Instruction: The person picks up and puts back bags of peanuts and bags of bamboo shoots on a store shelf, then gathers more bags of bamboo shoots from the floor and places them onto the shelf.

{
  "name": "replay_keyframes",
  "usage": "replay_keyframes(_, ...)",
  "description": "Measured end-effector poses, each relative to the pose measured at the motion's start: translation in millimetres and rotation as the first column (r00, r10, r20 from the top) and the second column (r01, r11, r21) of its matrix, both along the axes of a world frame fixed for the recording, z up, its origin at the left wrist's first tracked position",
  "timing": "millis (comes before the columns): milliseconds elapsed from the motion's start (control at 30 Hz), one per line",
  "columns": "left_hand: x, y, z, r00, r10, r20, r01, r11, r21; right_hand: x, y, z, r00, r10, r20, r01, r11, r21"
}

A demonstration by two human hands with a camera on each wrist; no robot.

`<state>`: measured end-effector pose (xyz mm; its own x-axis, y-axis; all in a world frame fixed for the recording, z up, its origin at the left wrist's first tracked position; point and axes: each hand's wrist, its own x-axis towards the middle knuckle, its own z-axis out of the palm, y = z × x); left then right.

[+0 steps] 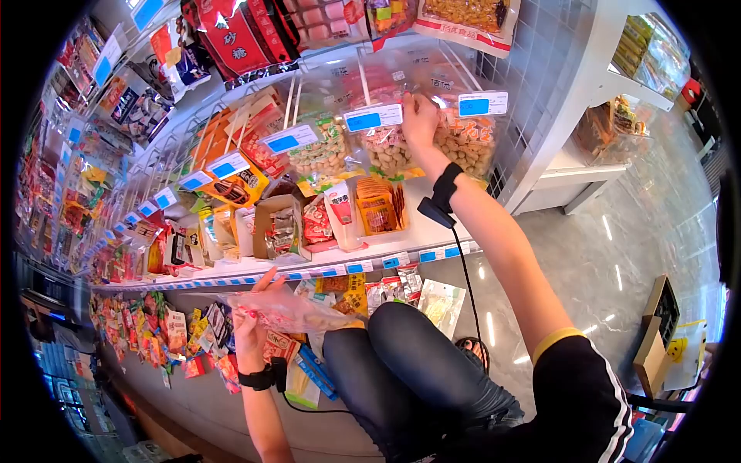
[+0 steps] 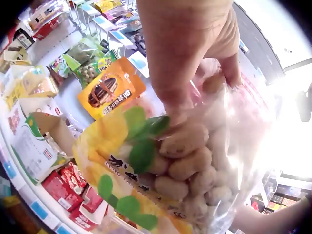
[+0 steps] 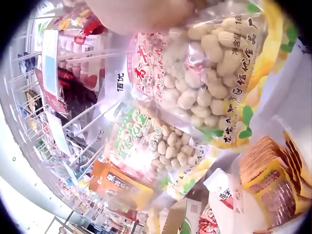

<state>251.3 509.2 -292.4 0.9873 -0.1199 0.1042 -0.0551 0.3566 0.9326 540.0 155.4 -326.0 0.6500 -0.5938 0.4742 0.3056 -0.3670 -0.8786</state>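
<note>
My left hand (image 1: 248, 324) grips a clear bag of peanuts (image 2: 187, 170) low in front of the shelf. The bag has yellow print with green leaves, and the peanuts show through the film. At the hanging rack, my right hand (image 1: 422, 127) holds the upper part of a peanut bag with red lettering (image 3: 209, 73), beside a price tag (image 1: 373, 117). Its fingertips are partly hidden. A peanut bag with green lettering (image 3: 156, 146) hangs to the left, and another with orange lettering (image 1: 467, 143) hangs to the right.
Below the hanging bags, the white shelf (image 1: 432, 212) bears open boxes and orange snack packs (image 1: 378, 208). Metal hooks with price tags run along the rack. Many snack packets (image 1: 193, 332) lie on the floor at left. A white side panel (image 1: 552, 100) stands at right.
</note>
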Motion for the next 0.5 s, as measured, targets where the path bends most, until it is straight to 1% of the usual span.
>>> replay_keyframes(67,-5,30,-14,0.994,0.106,0.007,-0.106,0.994,0.008,12,4,-5,0.999,-0.04,-0.028,0.04,0.999,0.002)
replay_keyframes(100,-7,46,-27,0.987,0.159,0.009,-0.159,0.987,0.01,14,7,-3,0.999,-0.043,-0.015,0.044,0.998,0.045)
replay_keyframes(133,-8,54,-36,0.983,0.183,0.001,-0.182,0.977,-0.107,13,12,-5,0.999,-0.047,-0.012,0.048,0.995,0.089)
replay_keyframes(167,-11,61,-43,0.983,0.184,-0.002,-0.183,0.979,-0.088,11,17,-9,0.999,-0.05,-0.014,0.051,0.989,0.136)
replay_keyframes(233,-8,57,-37,0.982,0.186,0.008,-0.185,0.981,-0.056,15,24,-21,0.995,-0.097,0.013,0.094,0.984,0.154)
replay_keyframes(267,-5,73,-57,0.976,0.213,0.048,-0.21,0.976,-0.057,16,26,-26,0.993,-0.117,0.013,0.113,0.978,0.175)
replay_keyframes(300,-5,73,-58,0.976,0.212,0.048,-0.209,0.976,-0.057,13,28,-23,0.991,-0.136,0.017,0.131,0.972,0.194)
replay_keyframes(400,0,63,-56,0.979,0.197,0.049,-0.193,0.978,-0.078,-4,23,-20,0.998,-0.027,-0.05,0.038,0.974,0.223)
replay_keyframes(500,12,53,-64,0.969,0.242,0.055,-0.236,0.966,-0.105,-4,15,-32,0.998,0.014,-0.057,-0.007,0.993,0.115)
